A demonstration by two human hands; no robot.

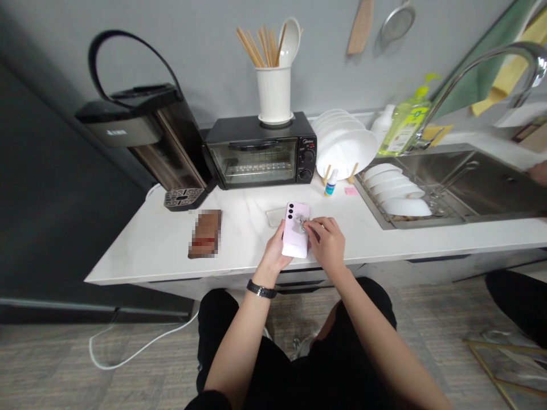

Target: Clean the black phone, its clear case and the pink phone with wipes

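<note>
My left hand [273, 250] grips a pale pink smartphone [294, 242] by its left edge, back side up, with the camera lenses at the upper left. My right hand [328, 242] pinches a crumpled grey cloth [301, 222] against the phone's back. Part of the cloth is covered by my fingers. Behind the phone, a clear phone case [276, 218] lies flat on the white counter [248, 239]. A small spray bottle [330, 183] with a blue and yellow label stands beyond my right hand, beside a pink pad [351, 191].
A toaster oven [260, 156] bears a white utensil holder [274, 94]. At left stand a water dispenser [166, 142] and a blurred brown item [206, 233]. Plates [348, 145], a soap bottle [404, 125] and a sink [491, 176] with bowls [404, 196] are at right.
</note>
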